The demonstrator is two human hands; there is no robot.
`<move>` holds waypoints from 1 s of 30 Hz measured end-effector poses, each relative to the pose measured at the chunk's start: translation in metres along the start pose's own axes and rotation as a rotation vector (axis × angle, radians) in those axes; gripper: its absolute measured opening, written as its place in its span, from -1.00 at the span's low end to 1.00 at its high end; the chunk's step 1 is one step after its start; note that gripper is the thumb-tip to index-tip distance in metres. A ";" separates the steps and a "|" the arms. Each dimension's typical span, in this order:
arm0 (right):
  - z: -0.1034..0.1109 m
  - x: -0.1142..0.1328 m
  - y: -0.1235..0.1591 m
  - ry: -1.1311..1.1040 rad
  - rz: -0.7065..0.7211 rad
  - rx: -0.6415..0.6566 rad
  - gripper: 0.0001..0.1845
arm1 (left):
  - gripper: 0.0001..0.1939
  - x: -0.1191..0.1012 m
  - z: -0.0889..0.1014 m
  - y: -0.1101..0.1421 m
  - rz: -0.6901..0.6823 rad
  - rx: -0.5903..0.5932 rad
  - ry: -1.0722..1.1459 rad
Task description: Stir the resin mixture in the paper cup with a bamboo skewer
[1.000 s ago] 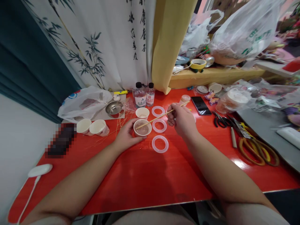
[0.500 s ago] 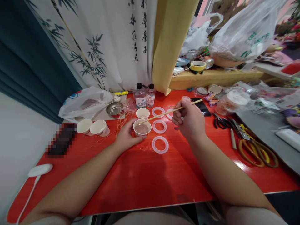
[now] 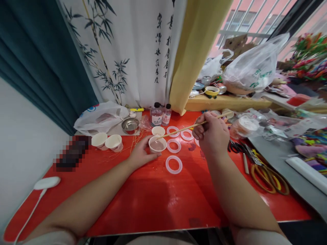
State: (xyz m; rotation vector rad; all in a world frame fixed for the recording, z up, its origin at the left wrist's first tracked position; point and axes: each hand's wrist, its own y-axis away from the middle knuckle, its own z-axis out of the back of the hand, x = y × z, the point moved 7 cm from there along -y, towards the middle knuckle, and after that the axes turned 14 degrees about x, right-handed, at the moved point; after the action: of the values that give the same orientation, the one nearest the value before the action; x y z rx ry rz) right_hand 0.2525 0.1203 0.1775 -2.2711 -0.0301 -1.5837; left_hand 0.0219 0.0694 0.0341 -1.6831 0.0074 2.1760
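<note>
My left hand (image 3: 143,153) is closed round the left side of a white paper cup (image 3: 157,148) with pinkish, cloudy liquid in it. My right hand (image 3: 211,131) pinches a thin wooden stick (image 3: 186,128) like a chopstick, whose far end reaches the cup's back rim. Right behind stands a second paper cup (image 3: 158,131). Several translucent pink ring moulds lie to the right of the cup, the nearest ring mould (image 3: 174,164) in front and another ring mould (image 3: 174,145) beside it. My right hand partly hides one more ring.
Bottles marked A (image 3: 156,117) and B (image 3: 166,115) stand at the back by a metal bowl (image 3: 130,125). Two paper cups (image 3: 114,143) are at left, near a plastic bag (image 3: 100,117). Large scissors (image 3: 268,177) and a grey mat (image 3: 278,160) lie at right.
My view has tilted up and shifted, so the table sits lower in the picture. The stick's tip has risen from inside the cup to its back rim. Both hands keep their hold.
</note>
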 end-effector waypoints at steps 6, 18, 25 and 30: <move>-0.004 0.009 -0.001 0.002 0.080 -0.052 -0.72 | -0.29 -0.001 0.001 0.001 0.008 -0.015 0.020; 0.009 0.017 0.003 -0.005 0.141 -0.124 -0.66 | -0.33 0.003 0.000 0.001 -0.021 -0.005 -0.058; 0.009 0.018 0.004 0.033 0.182 -0.103 -0.63 | -0.32 0.004 0.000 0.001 -0.030 -0.010 -0.042; 0.008 0.020 0.005 0.054 0.204 -0.112 -0.64 | -0.30 0.006 0.000 0.001 -0.035 -0.004 -0.053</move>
State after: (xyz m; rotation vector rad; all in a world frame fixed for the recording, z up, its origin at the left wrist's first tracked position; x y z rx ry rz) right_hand 0.2677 0.1143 0.1917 -2.2314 0.3022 -1.5729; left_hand 0.0204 0.0698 0.0287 -1.6149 -0.0402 2.1951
